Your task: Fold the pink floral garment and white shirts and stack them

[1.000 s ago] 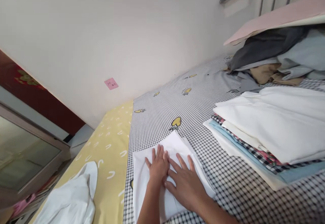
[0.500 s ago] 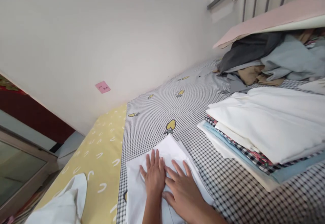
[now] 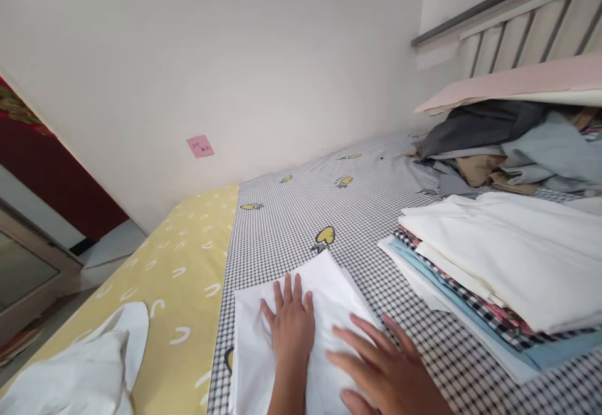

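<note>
A folded white garment lies on the checked bedsheet, low in the middle of the view. My left hand rests flat on it with the fingers spread. Over its right side is my right hand, fingers apart and slightly blurred; whether it touches the cloth I cannot tell. Neither hand grips anything. The lower end of the garment runs out of view beneath my forearms.
On the right is a stack of folded clothes, white on top. Behind it, a heap of grey and brown clothes sits under a pink board. A crumpled white cloth lies on the yellow bedding. A wall borders the bed.
My right hand has moved away from my left, toward the garment's right edge. My left hand stays flat on the garment. The camera view has shifted and tilted somewhat.
</note>
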`<state>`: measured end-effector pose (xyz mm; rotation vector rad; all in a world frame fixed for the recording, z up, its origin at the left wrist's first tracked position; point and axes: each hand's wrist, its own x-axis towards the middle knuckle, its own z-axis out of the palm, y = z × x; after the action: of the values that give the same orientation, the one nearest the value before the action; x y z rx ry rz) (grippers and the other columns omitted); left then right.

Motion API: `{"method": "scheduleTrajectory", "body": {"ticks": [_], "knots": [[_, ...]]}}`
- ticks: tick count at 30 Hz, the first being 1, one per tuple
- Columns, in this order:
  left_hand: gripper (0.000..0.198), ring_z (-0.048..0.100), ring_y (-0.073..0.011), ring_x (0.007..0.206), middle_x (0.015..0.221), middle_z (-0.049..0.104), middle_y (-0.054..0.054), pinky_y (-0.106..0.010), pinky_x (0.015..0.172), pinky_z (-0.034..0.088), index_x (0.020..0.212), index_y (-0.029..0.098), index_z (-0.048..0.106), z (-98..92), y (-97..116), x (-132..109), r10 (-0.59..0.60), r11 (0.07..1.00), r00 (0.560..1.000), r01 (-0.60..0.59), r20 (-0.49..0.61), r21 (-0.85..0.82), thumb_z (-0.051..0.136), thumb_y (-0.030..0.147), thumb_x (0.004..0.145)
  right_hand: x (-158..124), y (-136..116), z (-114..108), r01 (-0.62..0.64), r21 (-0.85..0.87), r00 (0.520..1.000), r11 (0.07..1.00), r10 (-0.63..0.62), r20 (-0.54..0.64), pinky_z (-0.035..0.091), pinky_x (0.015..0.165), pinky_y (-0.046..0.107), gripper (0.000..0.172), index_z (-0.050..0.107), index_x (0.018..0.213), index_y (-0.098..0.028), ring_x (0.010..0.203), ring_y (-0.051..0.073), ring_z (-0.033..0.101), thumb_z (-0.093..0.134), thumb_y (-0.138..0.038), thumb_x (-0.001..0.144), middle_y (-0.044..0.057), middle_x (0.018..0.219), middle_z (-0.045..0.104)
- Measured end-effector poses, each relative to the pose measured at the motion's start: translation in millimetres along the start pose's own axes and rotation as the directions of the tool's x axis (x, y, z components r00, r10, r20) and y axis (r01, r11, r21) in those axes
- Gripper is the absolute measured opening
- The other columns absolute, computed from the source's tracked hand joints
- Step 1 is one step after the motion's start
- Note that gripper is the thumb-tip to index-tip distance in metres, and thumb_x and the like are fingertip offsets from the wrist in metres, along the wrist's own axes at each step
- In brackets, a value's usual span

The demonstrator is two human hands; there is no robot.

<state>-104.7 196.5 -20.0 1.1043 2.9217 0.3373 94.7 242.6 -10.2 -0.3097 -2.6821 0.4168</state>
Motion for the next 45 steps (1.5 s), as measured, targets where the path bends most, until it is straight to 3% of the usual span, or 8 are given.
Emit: {"method": "scheduleTrajectory", "body": {"ticks": [3,7,11,18,21,28,34,45], "knots": [[0.058,0.007,-0.0331,0.158,0.17,0.017,0.001,-0.069,0.124,0.001,0.157,0.036,0.03,-3.3,-0.7,-2.7,0.041,0.999,0.999,-0.041,0.025,-0.007,0.034,0.041,0.1,73.8,-15.9,-30.6,-0.067,-0.021,0.991,0.998,0.064,-0.12,0.016,0.126,0.059,0.051,0.04,0.154,-0.044,0.152,0.029,0.029,0.037,-0.043,0.103,-0.009,0.164,0.034],[0.056,0.011,-0.0325,0.158,0.169,0.021,0.001,-0.07,0.124,0.004,0.157,0.035,0.031,-1.5,-0.7,-1.7,0.024,1.0,1.0,-0.024,-0.016,-0.004,0.03,0.039,0.101,128.1,12.5,8.6,-0.282,-0.081,0.959,0.956,0.284,0.013,0.011,0.123,0.067,0.051,0.044,0.154,-0.032,0.154,0.033,0.022,0.037,-0.042,0.104,0.0,0.165,0.035],[0.056,0.015,-0.0319,0.157,0.169,0.023,0.002,-0.071,0.124,0.004,0.155,0.034,0.036,6.2,0.0,0.4,0.023,0.999,0.998,-0.026,-0.061,-0.037,0.024,0.046,0.102,127.2,54.3,55.9,-0.422,-0.17,0.89,0.89,0.442,0.108,0.009,0.12,0.07,0.059,0.033,0.159,-0.031,0.156,0.036,0.013,0.033,-0.051,0.104,0.001,0.168,0.026],[0.057,0.02,-0.0279,0.157,0.168,0.027,-0.007,-0.061,0.127,0.011,0.156,0.026,0.037,-1.7,0.4,3.4,-0.058,0.983,0.993,0.039,-0.104,-0.18,0.035,0.034,0.1,123.2,53.3,58.0,-0.424,-0.209,0.889,0.881,0.449,0.089,0.006,0.121,0.067,0.061,0.03,0.16,-0.034,0.156,0.035,0.012,0.025,-0.057,0.104,0.0,0.168,0.025],[0.055,0.022,-0.024,0.156,0.169,0.025,-0.011,-0.052,0.126,0.025,0.155,0.023,0.039,-16.4,-22.6,3.7,-0.218,0.955,0.961,0.175,-0.168,-0.239,0.029,0.029,0.101,124.1,52.2,57.3,-0.423,-0.22,0.887,0.879,0.452,0.1,0.007,0.122,0.066,0.061,0.03,0.16,-0.034,0.156,0.035,0.013,0.023,-0.057,0.104,0.0,0.168,0.026],[0.056,0.018,-0.0272,0.157,0.169,0.024,-0.002,-0.068,0.124,0.008,0.156,0.035,0.033,-23.2,-109.7,-17.1,-0.236,0.971,0.97,0.238,-0.047,0.027,0.028,0.045,0.102,122.9,56.5,65.3,-0.44,-0.219,0.88,0.871,0.467,0.086,0.007,0.122,0.067,0.059,0.028,0.16,-0.037,0.156,0.034,0.012,0.027,-0.055,0.104,-0.003,0.169,0.025],[0.059,0.015,-0.0267,0.158,0.17,0.021,-0.001,-0.067,0.124,0.011,0.159,0.034,0.026,-17.6,-110.7,-18.8,-0.243,0.964,0.969,0.247,-0.048,0.094,0.019,0.05,0.102,130.0,55.3,52.0,-0.439,-0.184,0.874,0.879,0.466,0.141,0.009,0.121,0.068,0.059,0.03,0.16,-0.036,0.156,0.034,0.012,0.033,-0.052,0.103,-0.003,0.169,0.025],[0.059,0.022,-0.0288,0.156,0.167,0.031,-0.006,-0.07,0.123,0.011,0.156,0.028,0.035,-16.4,-108.7,-21.7,-0.184,0.983,0.969,0.185,-0.166,-0.012,0.023,0.049,0.102,-36.2,69.7,18.5,-0.161,-0.337,0.987,0.928,0.15,-0.057,0.025,0.118,0.062,0.051,0.04,0.155,-0.039,0.15,0.031,0.031,0.036,-0.041,0.104,-0.002,0.162,0.041]]}}
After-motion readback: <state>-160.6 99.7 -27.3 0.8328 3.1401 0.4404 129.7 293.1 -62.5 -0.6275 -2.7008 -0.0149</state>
